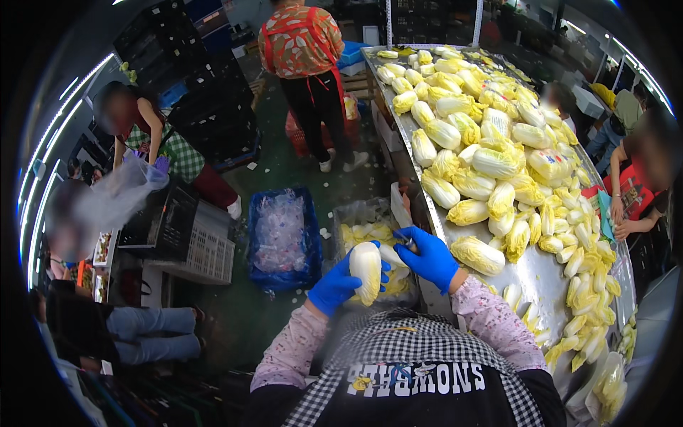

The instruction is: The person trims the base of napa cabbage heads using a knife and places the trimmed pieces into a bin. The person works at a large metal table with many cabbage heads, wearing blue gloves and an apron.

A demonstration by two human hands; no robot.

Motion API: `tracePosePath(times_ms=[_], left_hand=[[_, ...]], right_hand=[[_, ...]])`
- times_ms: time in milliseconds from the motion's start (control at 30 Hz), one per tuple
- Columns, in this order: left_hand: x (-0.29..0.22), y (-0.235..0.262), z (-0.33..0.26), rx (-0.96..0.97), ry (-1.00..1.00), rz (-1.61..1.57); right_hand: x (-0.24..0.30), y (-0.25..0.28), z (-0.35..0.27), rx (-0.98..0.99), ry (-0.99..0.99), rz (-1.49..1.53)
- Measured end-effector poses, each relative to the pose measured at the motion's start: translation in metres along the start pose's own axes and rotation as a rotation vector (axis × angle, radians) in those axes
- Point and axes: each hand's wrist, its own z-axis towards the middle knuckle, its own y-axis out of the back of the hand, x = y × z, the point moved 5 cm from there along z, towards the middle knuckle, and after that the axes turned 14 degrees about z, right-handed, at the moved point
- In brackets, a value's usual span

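My left hand (334, 286), in a blue glove, grips a pale napa cabbage (366, 269) held upright in front of my chest. My right hand (429, 257), also blue-gloved, is closed on a small knife (403, 240) whose blade sits at the cabbage's upper right side. Both hands hover over a bin lined with clear plastic (356, 217) that holds yellow cabbage leaves. Just right of my right hand, a whole cabbage (478, 255) lies on the metal table (530, 274).
The long metal table carries a large heap of cabbages (484, 135) running to the far end. A blue crate of plastic bags (281, 238) stands on the floor at left, beside black and white crates (181, 238). Several other people stand around the table and the aisle.
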Motion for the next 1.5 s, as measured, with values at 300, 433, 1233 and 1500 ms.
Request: tracePosePath(times_ms=[300, 433, 1233, 1500], left_hand=[[0.011, -0.009, 0.006, -0.077, 0.087, -0.061], [0.007, -0.017, 0.02, -0.024, 0.019, -0.339], [0.03, -0.068, 0.09, -0.086, 0.099, 0.369], [0.093, -0.165, 0.14, 0.308, 0.16, 0.454]], right_hand=[[0.042, 0.014, -0.024, 0.116, 0.233, -0.207], [0.007, 0.0, -0.019, 0.077, -0.128, 0.524], [-0.005, 0.064, -0.076, -0.204, -0.099, 0.192], [-0.029, 0.114, -0.175, -0.603, -0.315, -0.063]])
